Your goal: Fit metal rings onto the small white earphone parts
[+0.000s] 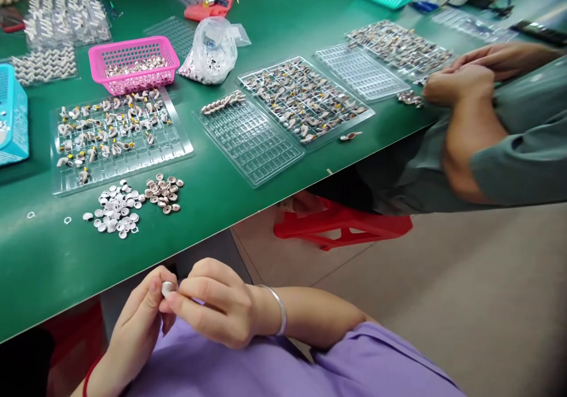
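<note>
The fingers (pixel 201 290) of the right hand (pixel 219 305) and those of the left hand (pixel 135 317) are closed together on a small silver piece (pixel 168 289), pinched at their tips. The piece is above the lap, in front of the edge of the green counter (pixel 208 220). A silver bangle (pixel 282 311) circles the right wrist and a red band (pixel 90 378) the left.

On the counter beyond the hands lie a loose heap of white caps (pixel 116 208) and, touching its right side, a smaller heap of brownish cups (pixel 163 193). Just behind them is a clear tray (pixel 175 152) partly filled with small curved parts. A pink basket (pixel 98 72) of small pieces stands at the tray's far edge, with a clear plastic bag (pixel 217 48) to its right. A blue basket (pixel 20 125) stands at the far left.

To the right, a co-worker's two hands (pixel 465 84) meet near another filled tray (pixel 394 45); what they hold is hidden. Below the counter edge is a red stool (pixel 345 225).
</note>
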A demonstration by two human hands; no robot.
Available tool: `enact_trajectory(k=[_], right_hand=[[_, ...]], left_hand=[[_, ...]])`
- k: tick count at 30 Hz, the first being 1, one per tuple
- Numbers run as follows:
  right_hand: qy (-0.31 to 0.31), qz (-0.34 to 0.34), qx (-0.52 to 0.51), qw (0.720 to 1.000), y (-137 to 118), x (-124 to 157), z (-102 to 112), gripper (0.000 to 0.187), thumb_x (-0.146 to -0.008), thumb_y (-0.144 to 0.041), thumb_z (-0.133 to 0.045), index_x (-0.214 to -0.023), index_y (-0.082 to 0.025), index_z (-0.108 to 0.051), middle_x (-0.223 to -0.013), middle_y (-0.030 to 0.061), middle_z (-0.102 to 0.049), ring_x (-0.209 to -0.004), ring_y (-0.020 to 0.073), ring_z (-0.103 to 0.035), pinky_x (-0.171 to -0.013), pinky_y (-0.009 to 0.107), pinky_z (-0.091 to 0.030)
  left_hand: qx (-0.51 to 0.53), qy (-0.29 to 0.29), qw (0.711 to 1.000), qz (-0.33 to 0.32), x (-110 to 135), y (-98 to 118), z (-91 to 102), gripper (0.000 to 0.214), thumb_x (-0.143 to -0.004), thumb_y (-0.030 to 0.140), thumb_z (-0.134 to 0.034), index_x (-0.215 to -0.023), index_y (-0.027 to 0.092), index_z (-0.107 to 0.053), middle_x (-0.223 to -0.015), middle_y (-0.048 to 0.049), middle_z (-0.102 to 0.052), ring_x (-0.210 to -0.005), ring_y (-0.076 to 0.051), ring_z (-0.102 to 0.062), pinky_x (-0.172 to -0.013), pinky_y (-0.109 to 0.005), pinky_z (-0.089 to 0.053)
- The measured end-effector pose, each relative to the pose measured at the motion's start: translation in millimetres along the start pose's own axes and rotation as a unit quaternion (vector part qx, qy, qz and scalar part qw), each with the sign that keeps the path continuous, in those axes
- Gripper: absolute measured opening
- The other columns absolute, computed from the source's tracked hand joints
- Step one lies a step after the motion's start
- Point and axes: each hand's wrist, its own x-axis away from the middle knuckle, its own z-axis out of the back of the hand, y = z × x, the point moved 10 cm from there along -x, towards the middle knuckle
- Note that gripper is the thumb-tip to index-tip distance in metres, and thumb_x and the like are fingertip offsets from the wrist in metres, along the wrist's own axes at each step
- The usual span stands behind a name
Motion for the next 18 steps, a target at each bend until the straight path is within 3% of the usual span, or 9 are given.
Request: enact_trajectory(k=[7, 13, 18], right_hand=[[-0.002, 0.010, 0.008, 1.000, -3, 5, -1, 0.009, -0.090, -0.007, -0.065, -0.087, -0.004, -0.072, -0.081, 0.0103, -0.066, -0.076, 0.0146, -0.064, -0.063, 0.025, -0.059], [-0.016, -0.041, -0.017, 0.999, 5, 21, -5, 0.015, -0.088, -0.008, -0.068, -0.102, -0.003, -0.069, -0.089, 0.0112, -0.069, -0.085, 0.0170, -0.068, -0.069, 0.029, -0.062], [-0.012, -0.094, -0.059, 0.994, 13, 17, -3, 0.013, -0.089, -0.008, -0.067, -0.102, -0.005, -0.068, -0.084, 0.0103, -0.071, -0.080, 0.0150, -0.068, -0.070, 0.026, -0.061]], left_hand=[[-0.012, 0.027, 1.000, -0.006, -2, 1, 5.3, 0.048, -0.078, 0.064, -0.072, -0.072, 0.017, -0.061, -0.056, 0.0054, -0.042, -0.048, -0.007, -0.033, -0.044, -0.019, -0.031], [-0.020, 0.059, 0.998, -0.020, -2, 3, 11.5, 0.049, -0.076, 0.064, -0.075, -0.070, 0.017, -0.061, -0.054, 0.0054, -0.044, -0.046, -0.007, -0.034, -0.043, -0.019, -0.029], [-0.028, 0.057, 0.998, -0.022, -2, 3, 12.8, 0.048, -0.078, 0.064, -0.073, -0.072, 0.018, -0.059, -0.056, 0.0055, -0.046, -0.047, -0.007, -0.037, -0.044, -0.019, -0.031]])
